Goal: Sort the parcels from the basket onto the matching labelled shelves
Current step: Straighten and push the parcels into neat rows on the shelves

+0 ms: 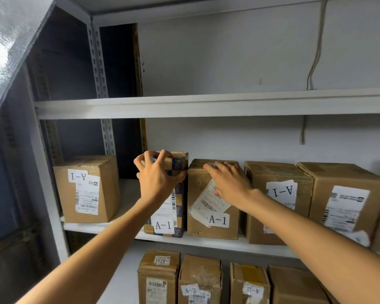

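Observation:
On the middle shelf (119,228) stands a tall, narrow cardboard parcel (176,216) with blue printed tape and an "A-1" label. My left hand (157,174) grips its upper left corner, fingers curled over the top edge. Right beside it stands a second "A-1" parcel (206,218). My right hand (228,181) lies flat on that parcel's upper front, fingers straight and reaching over its top. The two parcels touch side by side. The basket is out of view.
Another "A-1" box (86,189) stands at the shelf's left, with a gap between it and the gripped parcel. Two more boxes (279,200) stand to the right. Above runs a bare shelf (206,104). Below stand several "A-2" boxes (200,279). A steel upright (101,84) is at the left.

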Available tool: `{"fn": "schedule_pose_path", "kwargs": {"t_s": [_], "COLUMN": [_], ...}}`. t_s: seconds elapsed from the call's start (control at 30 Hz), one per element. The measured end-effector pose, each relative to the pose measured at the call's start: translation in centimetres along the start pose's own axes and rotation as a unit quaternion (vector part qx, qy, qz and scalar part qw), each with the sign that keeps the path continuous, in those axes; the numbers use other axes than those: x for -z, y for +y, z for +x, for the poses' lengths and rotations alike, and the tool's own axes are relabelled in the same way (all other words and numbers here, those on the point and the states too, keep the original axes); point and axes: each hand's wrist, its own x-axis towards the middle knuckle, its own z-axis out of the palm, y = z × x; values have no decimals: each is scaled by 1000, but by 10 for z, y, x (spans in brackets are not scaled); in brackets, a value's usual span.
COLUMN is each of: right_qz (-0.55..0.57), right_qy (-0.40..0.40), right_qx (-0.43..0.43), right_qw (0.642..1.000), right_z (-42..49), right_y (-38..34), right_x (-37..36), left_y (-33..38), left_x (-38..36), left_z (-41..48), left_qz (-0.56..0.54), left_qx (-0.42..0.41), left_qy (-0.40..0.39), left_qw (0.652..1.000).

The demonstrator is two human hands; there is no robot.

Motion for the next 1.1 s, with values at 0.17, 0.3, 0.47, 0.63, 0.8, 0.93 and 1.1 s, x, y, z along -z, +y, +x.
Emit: {"fn": "schedule_pose_path", "kwargs": {"t_s": [0.17,0.3,0.47,0.63,0.8,0.93,1.1], "right_qz": [-19,-31,-70,-70,-1,3,18], "right_qy": [23,31,26,26,34,62,61], "right_qx": [1,14,26,15,-10,-11,-1], "right_qw": [1000,999,997,997,999,998,998], "right_z": [-11,-14,-14,-14,-13,-14,-12], "right_y": [11,11,13,12,9,7,12], "right_x": [4,5,5,5,3,1,-1], "left_y": [11,9,5,1,-5,-5,-3], "left_x": [2,7,11,20,23,19,18], "left_z": [-4,-5,-7,-1,3,2,1], "left_qz": [-48,-59,-53,-39,-29,-35,-34], "left_qx": [-9,0,-14,-37,-56,-53,-46], "left_qy": [-30,-28,-39,-82,-96,-84,-78], "left_qw": [998,998,998,995,993,994,995]}}
